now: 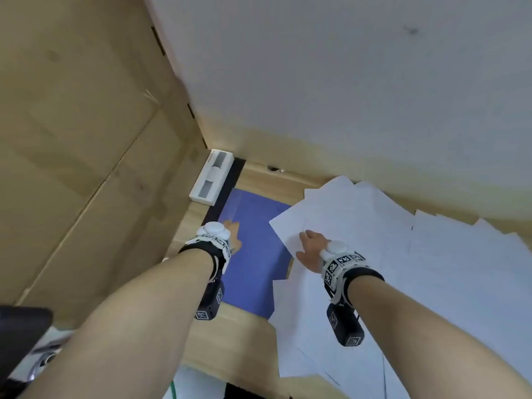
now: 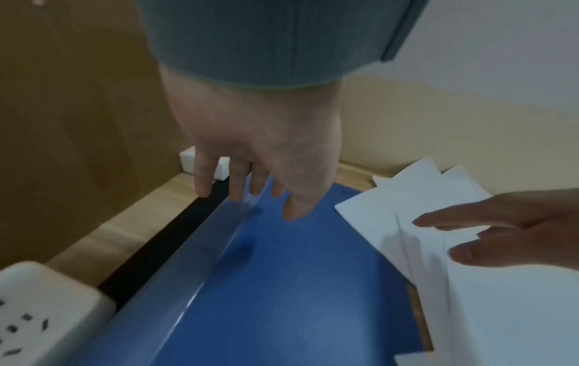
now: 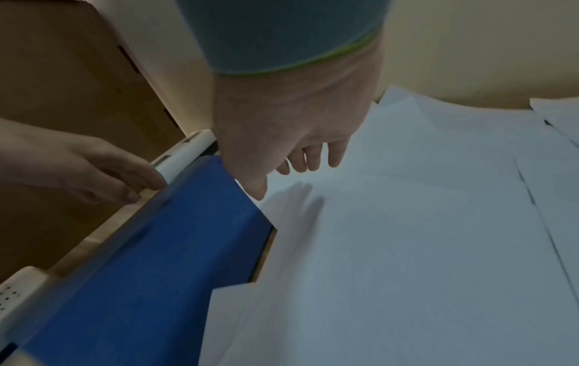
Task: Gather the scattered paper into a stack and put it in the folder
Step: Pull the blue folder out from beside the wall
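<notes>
A blue folder lies flat on the wooden desk, seen too in the left wrist view and the right wrist view. Several white sheets of paper spread loosely to its right and overlap its right edge. My left hand hovers over the folder's left edge with relaxed fingers, holding nothing. My right hand hangs just above the top sheet, fingers loosely spread and empty.
A white power strip lies along a black strip in the desk's back left corner, with a second one nearer. A wooden cabinet side stands on the left and a white wall behind.
</notes>
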`<action>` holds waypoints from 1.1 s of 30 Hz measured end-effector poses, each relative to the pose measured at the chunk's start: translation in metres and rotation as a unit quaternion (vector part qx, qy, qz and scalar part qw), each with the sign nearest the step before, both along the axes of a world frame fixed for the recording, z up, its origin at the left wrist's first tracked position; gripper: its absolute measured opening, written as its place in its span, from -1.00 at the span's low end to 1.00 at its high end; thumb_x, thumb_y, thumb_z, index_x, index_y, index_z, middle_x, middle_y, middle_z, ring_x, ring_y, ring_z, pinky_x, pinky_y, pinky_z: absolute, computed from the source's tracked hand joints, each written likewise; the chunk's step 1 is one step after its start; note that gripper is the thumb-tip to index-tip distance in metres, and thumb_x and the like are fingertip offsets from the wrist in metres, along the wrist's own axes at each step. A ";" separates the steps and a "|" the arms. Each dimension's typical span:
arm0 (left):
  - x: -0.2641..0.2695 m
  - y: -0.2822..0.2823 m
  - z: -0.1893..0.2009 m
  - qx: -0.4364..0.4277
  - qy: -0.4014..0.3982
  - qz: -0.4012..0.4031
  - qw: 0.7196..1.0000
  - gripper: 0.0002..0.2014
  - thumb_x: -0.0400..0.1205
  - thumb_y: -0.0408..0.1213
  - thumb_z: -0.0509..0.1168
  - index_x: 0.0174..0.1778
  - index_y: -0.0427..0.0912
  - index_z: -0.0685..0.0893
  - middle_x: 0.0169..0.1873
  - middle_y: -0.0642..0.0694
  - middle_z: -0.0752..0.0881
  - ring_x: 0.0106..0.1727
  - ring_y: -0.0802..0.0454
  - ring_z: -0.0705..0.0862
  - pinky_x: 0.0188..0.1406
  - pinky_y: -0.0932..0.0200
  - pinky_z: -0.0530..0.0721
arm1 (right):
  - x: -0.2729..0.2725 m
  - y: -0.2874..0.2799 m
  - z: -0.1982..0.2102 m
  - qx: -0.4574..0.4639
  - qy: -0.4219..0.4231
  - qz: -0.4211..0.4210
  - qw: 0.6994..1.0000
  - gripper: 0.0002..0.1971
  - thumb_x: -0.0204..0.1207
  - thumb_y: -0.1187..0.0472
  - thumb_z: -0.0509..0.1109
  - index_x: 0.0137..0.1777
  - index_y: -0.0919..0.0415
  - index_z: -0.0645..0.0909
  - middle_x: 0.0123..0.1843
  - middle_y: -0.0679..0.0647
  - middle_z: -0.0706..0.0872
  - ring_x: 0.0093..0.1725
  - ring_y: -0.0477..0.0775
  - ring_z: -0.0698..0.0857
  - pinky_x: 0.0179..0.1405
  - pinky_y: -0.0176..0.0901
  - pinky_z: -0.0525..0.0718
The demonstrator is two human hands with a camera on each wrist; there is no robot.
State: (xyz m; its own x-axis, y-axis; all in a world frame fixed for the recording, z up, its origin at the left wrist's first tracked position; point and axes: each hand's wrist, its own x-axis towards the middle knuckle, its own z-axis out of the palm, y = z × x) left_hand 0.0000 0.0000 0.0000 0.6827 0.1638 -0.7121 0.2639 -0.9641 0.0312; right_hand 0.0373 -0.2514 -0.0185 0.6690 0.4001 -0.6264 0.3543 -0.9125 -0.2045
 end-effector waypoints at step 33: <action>0.040 0.056 0.048 -0.381 -0.141 0.404 0.820 -0.62 0.43 -0.41 0.55 0.17 -0.21 0.70 0.13 -0.17 0.78 0.16 -0.18 0.75 0.32 -0.18 0.64 | -0.007 0.000 0.012 0.290 0.105 -0.389 0.868 -0.34 0.70 -0.32 -0.09 0.45 0.13 0.54 0.27 0.15 0.72 0.18 0.19 0.72 0.32 0.05 0.57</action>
